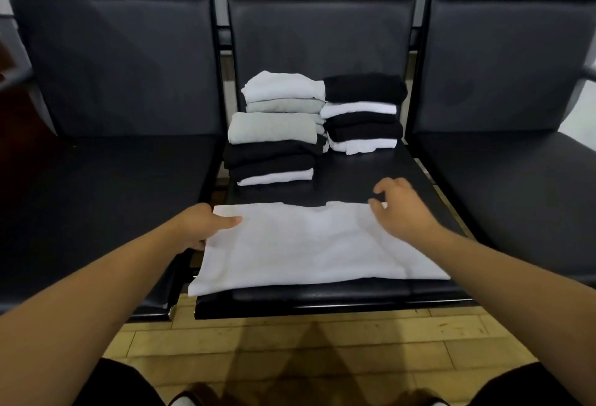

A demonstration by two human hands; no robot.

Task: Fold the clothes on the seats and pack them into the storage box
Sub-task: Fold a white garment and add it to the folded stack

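A white shirt [309, 247] lies flat and partly folded across the front of the middle black seat [351, 176]. My left hand [201, 226] grips its left edge, thumb on top and fingers under the cloth. My right hand [403, 209] hovers at the shirt's far right corner with its fingers loosely curled, and it looks to touch the cloth's edge. Behind the shirt stand two stacks of folded clothes: a left stack [274, 147] of white, grey and black pieces and a right stack [364, 115] of black and white ones. No storage box is in view.
Black padded seats stand on either side, the left seat [106, 186] and the right seat [522, 180], both bare. Metal frame bars run between the seats. A wooden floor [306, 350] lies below the seat's front edge, with my knees at the bottom of the view.
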